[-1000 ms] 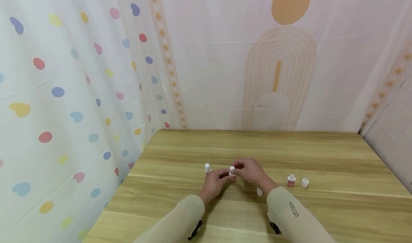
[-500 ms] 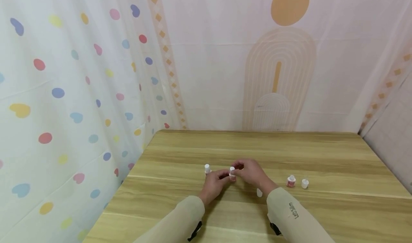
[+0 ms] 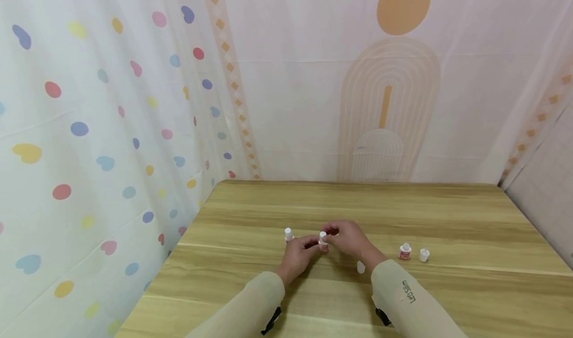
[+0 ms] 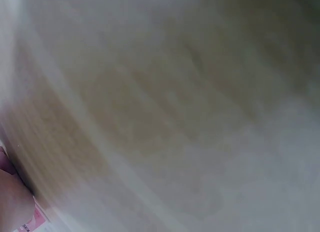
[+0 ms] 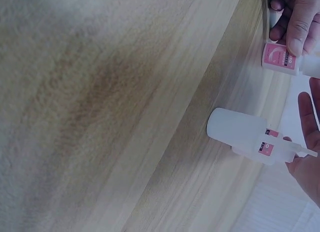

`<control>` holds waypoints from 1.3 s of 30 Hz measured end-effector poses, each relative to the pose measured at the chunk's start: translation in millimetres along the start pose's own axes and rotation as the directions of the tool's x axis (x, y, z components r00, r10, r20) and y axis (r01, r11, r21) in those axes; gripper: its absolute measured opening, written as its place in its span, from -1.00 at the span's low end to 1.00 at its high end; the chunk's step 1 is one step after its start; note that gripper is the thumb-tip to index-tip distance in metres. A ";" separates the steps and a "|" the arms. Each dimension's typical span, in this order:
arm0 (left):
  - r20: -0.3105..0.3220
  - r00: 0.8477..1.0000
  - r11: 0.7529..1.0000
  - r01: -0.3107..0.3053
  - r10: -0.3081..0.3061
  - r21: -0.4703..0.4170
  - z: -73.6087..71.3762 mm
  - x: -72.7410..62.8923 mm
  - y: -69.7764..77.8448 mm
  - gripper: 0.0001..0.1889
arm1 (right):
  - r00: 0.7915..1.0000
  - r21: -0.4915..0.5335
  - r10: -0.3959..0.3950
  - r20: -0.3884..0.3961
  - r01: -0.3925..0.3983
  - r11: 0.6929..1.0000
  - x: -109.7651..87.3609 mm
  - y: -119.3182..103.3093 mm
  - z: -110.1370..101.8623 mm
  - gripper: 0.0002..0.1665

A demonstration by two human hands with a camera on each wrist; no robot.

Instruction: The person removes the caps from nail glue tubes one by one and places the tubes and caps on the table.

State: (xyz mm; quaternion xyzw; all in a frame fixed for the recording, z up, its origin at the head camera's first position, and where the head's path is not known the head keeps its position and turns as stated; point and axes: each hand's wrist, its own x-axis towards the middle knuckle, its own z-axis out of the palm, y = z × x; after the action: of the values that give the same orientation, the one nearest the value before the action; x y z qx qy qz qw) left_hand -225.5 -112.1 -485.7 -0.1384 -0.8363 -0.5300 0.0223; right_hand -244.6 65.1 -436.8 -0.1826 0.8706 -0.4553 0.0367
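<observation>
Tiny bottle [image 5: 280, 58] stood pretty much upright, left hand [image 3: 297, 256] clamped round it, right hand [image 3: 351, 238] pinching the cap [image 3: 323, 235] from the right.

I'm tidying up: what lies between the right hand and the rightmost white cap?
In the head view, a pink-and-white bottle stands between the right hand and that white cap.

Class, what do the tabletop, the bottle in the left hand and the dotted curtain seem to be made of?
Tabletop: wood or wood-print laminate, fairly smooth; streaky grain shows.
Bottle: probably plastic, smooth and white, judging by its even surface; the pink label may be paper or film.
Dotted curtain: likely thin cloth, matte; soft folds suggest it.
</observation>
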 end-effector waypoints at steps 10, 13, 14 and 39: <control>-0.003 1.000 1.000 -0.009 0.009 -0.003 0.0 0.4 4.0 -0.85 | 1.000 -0.006 -0.008 -0.007 0.008 1.000 0.4 -1.1 -2.2 -0.94; -0.003 1.000 1.000 -0.020 0.020 -0.003 0.2 0.4 4.4 -0.86 | 1.000 -0.010 -0.013 -0.007 0.013 1.000 0.6 -1.0 -2.2 -0.94; -0.002 1.000 1.000 -0.022 0.022 -0.005 0.2 0.3 4.5 -0.86 | 1.000 -0.007 -0.003 -0.004 0.003 1.000 0.8 -1.3 -2.1 -0.92; 0.003 1.000 0.999 0.022 -0.022 -0.041 0.0 -0.7 1.0 -0.86 | 0.999 0.002 0.032 0.005 -0.032 0.999 1.0 0.3 -0.7 -0.83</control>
State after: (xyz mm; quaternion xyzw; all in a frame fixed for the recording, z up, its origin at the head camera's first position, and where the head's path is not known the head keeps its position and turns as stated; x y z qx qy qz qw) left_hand -224.5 -111.8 -485.0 -0.1302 -0.8267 -0.5472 0.0125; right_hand -245.7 65.4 -436.6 -0.1697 0.8728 -0.4552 0.0463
